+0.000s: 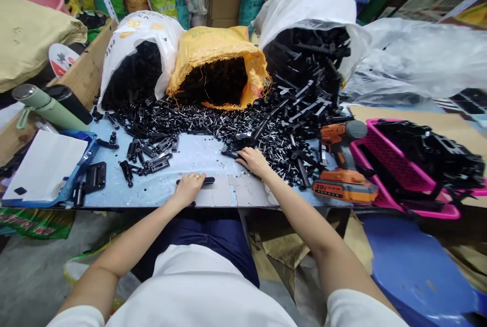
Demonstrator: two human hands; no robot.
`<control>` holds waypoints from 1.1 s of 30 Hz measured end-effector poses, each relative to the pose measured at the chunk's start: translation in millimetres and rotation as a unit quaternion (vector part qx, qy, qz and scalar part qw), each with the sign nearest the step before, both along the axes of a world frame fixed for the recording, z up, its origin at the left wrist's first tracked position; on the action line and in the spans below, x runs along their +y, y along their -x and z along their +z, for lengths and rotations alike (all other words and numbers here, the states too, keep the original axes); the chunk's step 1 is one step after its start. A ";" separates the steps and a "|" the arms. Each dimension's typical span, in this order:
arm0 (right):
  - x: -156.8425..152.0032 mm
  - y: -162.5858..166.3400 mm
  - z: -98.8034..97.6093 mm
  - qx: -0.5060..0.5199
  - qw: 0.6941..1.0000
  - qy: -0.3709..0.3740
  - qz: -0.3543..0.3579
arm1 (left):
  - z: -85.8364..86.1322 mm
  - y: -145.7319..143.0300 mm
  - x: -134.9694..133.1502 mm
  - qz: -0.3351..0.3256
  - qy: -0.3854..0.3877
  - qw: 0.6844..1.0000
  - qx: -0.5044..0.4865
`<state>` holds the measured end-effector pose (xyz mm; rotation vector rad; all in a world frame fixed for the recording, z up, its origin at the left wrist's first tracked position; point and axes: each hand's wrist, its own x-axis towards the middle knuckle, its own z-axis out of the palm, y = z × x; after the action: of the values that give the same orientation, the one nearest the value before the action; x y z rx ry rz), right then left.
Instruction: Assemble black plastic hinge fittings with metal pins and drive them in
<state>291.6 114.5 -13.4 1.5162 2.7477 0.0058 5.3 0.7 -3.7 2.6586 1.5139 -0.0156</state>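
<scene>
Left hand (189,188) is curled down over a black bar (208,181) near the front edge of the work surface (198,152), and from my remote seat I see it as closed on that piece. The bar's rounded right end juts out past the fingers and a sliver shows on the other side, but the middle lies under the hand, and I can't see the thumb's hold. Right hand (253,161) reaches farther from the front edge, fingers together and bent; a black hinged piece (229,152) lies just beyond its fingertips, toward the left edge. I cannot tell whether those fingers pinch anything, since their undersides are turned from me. Beyond both hands, a heap of small screws and black parts (213,119) spreads toward the back, too tangled for me to separate. It runs up to the mouths of a yellow sack (216,42) and two white sacks (312,4), whose depths are mostly lost in shadow. Toward the front right corner, I see an orange drill (344,159) beside a pink basket (399,154), its black contents blurred.
</scene>
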 end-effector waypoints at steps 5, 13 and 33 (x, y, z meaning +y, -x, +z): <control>21.3 -3.4 16.4 0.011 1.000 -0.025 0.009 | 1.6 -3.1 0.9 -0.016 -0.003 1.000 0.005; -5.6 15.3 45.1 0.097 0.993 0.003 -0.066 | -1.2 -11.9 6.3 -0.017 0.009 0.998 -0.053; -93.9 42.8 43.0 -0.040 0.975 0.163 0.148 | 15.8 -16.7 20.7 -0.043 0.087 0.991 -0.096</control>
<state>248.8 20.6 29.6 0.9990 2.7105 -0.3553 21.9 21.4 12.1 2.5037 1.2779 0.0957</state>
